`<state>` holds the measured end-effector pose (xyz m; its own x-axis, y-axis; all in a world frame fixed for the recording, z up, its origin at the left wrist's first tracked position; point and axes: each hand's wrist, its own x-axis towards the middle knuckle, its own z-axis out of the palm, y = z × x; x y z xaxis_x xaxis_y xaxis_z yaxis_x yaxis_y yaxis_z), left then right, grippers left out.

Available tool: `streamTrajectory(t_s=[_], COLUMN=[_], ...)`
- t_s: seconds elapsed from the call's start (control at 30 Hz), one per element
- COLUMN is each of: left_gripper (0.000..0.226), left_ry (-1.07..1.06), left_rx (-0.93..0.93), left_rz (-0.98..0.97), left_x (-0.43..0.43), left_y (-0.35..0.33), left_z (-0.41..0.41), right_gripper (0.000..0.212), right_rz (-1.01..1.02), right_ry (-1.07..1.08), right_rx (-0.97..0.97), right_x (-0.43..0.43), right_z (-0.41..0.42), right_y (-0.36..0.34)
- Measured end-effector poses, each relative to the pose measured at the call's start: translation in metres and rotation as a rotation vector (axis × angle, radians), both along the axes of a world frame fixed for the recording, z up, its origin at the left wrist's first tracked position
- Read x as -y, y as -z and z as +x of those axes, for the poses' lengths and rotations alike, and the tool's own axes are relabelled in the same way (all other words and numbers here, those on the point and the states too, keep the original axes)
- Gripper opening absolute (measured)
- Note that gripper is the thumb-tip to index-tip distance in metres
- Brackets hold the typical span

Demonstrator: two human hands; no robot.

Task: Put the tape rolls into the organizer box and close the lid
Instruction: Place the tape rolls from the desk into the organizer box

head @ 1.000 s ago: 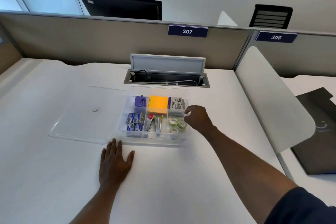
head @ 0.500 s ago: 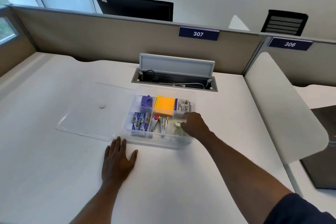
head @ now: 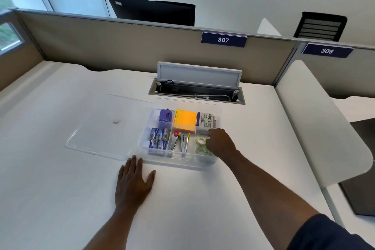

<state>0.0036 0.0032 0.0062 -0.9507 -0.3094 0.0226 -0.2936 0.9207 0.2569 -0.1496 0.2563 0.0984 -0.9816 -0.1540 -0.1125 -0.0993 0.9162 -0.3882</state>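
1. Two tape rolls are visible in the near right compartment of the organizer box, one behind the other; whether the right hand hides another, I cannot tell.
2. That hand reaches into this compartment, fingers curled down beside the farther roll. I cannot tell whether it grips a roll or is empty.
3. The left hand lies flat and spread on the desk, holding nothing, fingertips just before the box's near left corner.
4. Risk: a roll left standing high or tilted against the divider would likely keep the lid from seating.
5. Risk: the lid lies apart, left of the box; swinging it over one-handed could nudge the light box.
6. The rolls look small, clear and greenish, hard to read through the translucent wall.
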Motion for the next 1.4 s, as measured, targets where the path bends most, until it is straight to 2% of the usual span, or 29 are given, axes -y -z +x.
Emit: streamTrajectory(t_s=[0.8,1.13,1.4], left_gripper=[0.077,0.077,0.077], left_ry=[0.003,-0.001,-0.002], left_rx=[-0.003,-0.014,-0.013], left_rz=[-0.018,-0.005,-0.003], left_x=[0.002,0.003,0.003], left_y=[0.004,0.004,0.005], left_z=[-0.002,-0.002,-0.002], right_gripper=[0.027,0.028,0.023], right_rz=[0.179,0.169,0.191], right_ry=[0.043,0.072,0.015], right_rx=[0.016,0.039,-0.036], right_x=[0.019,0.022,0.019], right_z=[-0.006,-0.006,-0.006], right_y=[0.017,0.025,0.030])
